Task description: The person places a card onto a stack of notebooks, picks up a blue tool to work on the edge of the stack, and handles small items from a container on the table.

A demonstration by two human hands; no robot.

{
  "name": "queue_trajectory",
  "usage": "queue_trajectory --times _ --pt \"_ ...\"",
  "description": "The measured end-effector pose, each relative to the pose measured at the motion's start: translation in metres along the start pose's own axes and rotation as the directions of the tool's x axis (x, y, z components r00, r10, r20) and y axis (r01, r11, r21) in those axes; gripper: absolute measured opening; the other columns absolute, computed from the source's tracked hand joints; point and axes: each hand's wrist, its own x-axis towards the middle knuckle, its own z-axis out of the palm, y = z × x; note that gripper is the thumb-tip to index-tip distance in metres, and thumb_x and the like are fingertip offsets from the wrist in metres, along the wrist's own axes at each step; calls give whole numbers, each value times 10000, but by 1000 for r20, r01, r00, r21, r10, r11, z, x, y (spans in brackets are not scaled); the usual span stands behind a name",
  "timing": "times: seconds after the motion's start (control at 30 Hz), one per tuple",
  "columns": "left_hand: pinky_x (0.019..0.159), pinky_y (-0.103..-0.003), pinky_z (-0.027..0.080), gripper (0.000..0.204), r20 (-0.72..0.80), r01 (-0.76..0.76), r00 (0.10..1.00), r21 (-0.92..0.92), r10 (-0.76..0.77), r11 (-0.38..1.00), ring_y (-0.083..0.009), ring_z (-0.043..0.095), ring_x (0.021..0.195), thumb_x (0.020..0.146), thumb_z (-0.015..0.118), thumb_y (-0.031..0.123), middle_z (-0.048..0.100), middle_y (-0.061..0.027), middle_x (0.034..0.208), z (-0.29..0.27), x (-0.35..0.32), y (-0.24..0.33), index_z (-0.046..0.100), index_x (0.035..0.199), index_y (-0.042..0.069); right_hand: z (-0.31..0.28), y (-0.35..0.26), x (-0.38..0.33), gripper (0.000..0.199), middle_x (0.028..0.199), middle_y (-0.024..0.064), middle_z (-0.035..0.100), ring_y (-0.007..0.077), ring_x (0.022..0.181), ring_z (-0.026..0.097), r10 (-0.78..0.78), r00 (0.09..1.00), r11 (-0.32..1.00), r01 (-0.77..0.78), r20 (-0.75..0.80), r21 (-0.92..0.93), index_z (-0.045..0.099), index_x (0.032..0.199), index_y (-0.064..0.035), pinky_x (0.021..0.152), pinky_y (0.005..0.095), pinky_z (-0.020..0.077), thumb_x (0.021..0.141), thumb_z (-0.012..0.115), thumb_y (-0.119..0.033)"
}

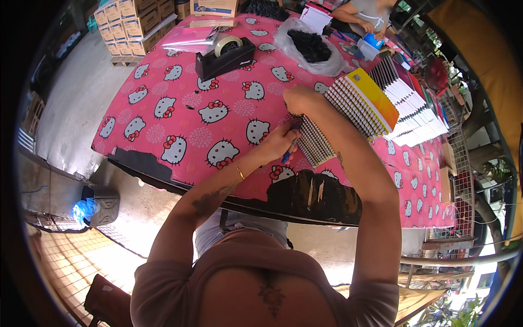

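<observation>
My left hand [279, 143] is closed around a small blue-handled tool [287, 155], whose working end is hidden by the fingers. It is beside the near left edge of a stack of spiral-bound notebooks [318, 144], their wire coils facing up. At the far end of that stack, my right hand [300, 101] is curled with its fingers bent down against the coils. What it grips, if anything, is hidden. My right forearm crosses over the stack. Just right of it, more spiral notebooks with yellow covers [376, 101] lean in a row.
White-paged notebooks [417, 117] are piled at the right. A black tape dispenser [226, 61], pink folders [190, 39] and a plastic bag of black coils [310, 46] lie farther back on the pink table cover [180, 125]. Across the table, another person's hands [373, 27] handle a blue item.
</observation>
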Motion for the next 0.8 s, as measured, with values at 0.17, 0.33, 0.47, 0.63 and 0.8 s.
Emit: queue_trajectory --times 0.17,0.33,0.47,0.63,0.8 --pt "482 -340 550 310 -29 62 997 -89 -65 994 -203 599 563 986 419 270 580 -94 774 2 -4 -3 488 1084 -16 1 -5 3 226 1034 198 678 319 937 681 -28 999 999 29 29 -22 712 973 -8 772 427 557 766 620 -10" --pt "477 -335 546 314 -22 67 997 -100 -70 993 -205 608 570 987 422 269 588 -100 775 -2 8 -3 498 1084 -19 3 -5 2 211 1021 199 679 332 934 679 -2 997 1000 3 82 -9 717 950 -10 771 425 557 765 615 -3" --pt "473 -330 543 314 -13 16 1000 -20 -17 1000 -202 611 566 987 423 271 592 -101 769 -3 2 -7 495 1083 -19 3 -4 -2 211 1020 197 678 335 934 677 -50 999 999 50 3 4 714 958 -13 771 421 557 768 622 -14" --pt "482 -331 549 296 -28 70 997 -141 -74 988 -207 623 576 987 427 268 599 -105 777 4 -6 -13 493 1051 -13 11 0 2 218 1026 188 680 325 935 678 -108 994 993 109 -16 42 714 976 -34 774 417 557 776 626 -26" --pt "479 -331 549 286 -58 81 994 -117 -88 990 -212 628 582 984 435 257 600 -110 772 -3 6 -15 491 1036 -19 1 -11 -3 217 1030 180 680 323 937 676 -30 993 999 34 114 -37 718 978 -52 786 416 553 779 632 -35"
